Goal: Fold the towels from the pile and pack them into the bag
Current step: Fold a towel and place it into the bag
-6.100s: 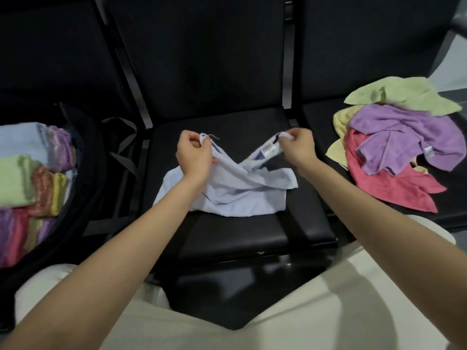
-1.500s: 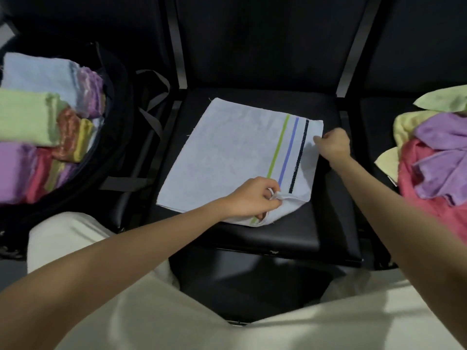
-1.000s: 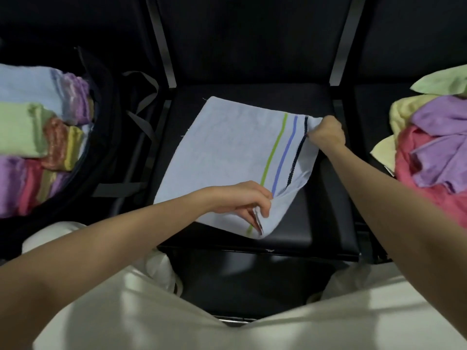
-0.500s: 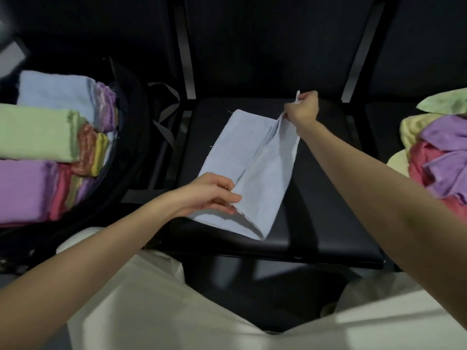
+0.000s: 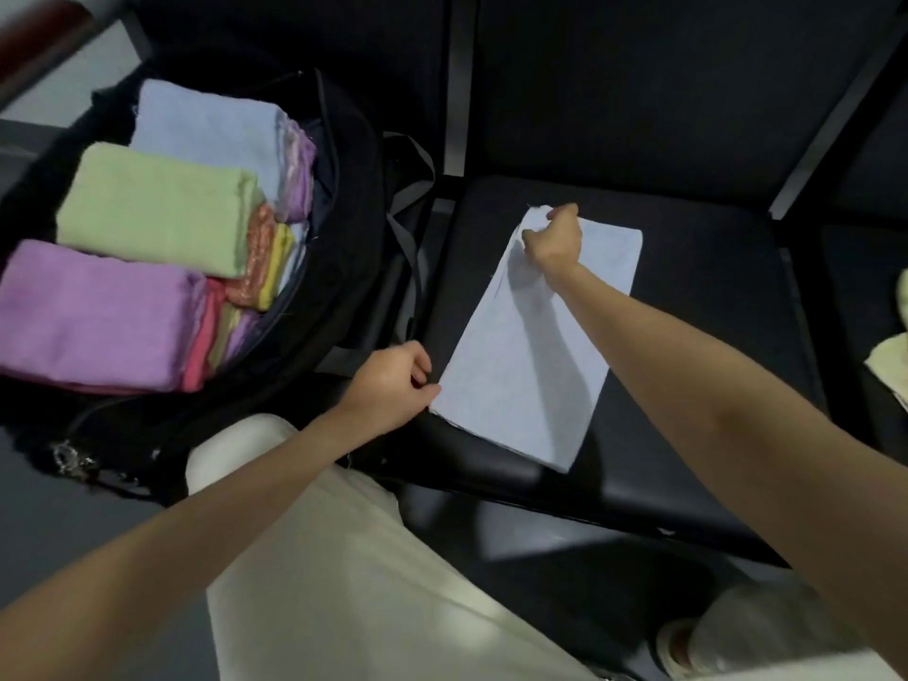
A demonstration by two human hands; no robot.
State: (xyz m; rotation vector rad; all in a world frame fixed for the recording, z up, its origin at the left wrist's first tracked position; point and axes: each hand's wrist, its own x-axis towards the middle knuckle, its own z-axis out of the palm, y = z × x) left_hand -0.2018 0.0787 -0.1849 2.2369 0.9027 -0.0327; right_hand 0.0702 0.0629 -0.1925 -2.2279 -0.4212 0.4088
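A pale blue towel [image 5: 535, 351] lies folded in half as a long strip on the black seat [image 5: 702, 307] in front of me. My left hand [image 5: 393, 385] pinches its near left corner. My right hand [image 5: 553, 238] pinches the far left corner, fingers curled over the edge. To the left stands the open black bag [image 5: 344, 248], holding several folded towels: a purple one [image 5: 93, 317], a green one [image 5: 157, 208], a blue one [image 5: 206, 125] and others on edge.
At the far right edge a bit of the pale yellow-green towel pile [image 5: 892, 356] shows on the neighbouring seat. Grey bag straps [image 5: 410, 218] hang between the bag and the seat. My legs in cream trousers [image 5: 373, 572] fill the foreground.
Both hands carried the towel's right edge over to the left, folding it in half and hiding the stripes. The view has swung left, so most of the pile is out of sight.
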